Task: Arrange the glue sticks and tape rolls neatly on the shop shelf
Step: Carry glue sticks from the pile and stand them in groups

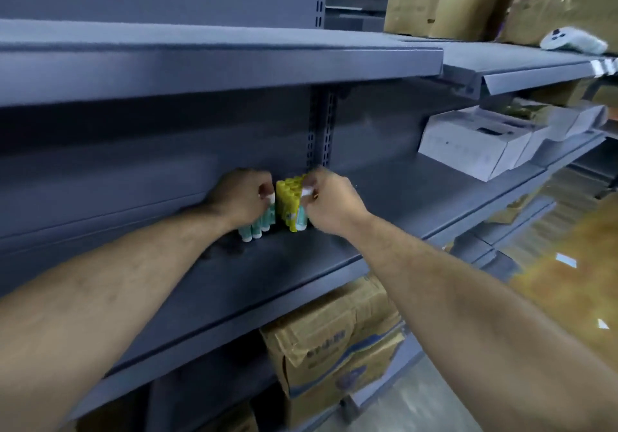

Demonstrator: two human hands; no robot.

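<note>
Glue sticks (pixel 256 228) stand upright near the back of the grey shelf (pixel 267 264) in the head view. A teal-and-white row sits under the left hand (pixel 239 197), a yellow bundle (pixel 290 202) just beside it, and 1 more teal stick (pixel 301 219) at the bundle's right. The left fingers curl round the row's tops. The right hand (pixel 331 200) seems to pinch the single stick's white cap, though blur makes that grip uncertain. Best, I judge, to press both groups inward against the yellow bundle, bases flat, caps level, fronts in 1 line. The sticks look slim, smooth and easily toppled.
</note>
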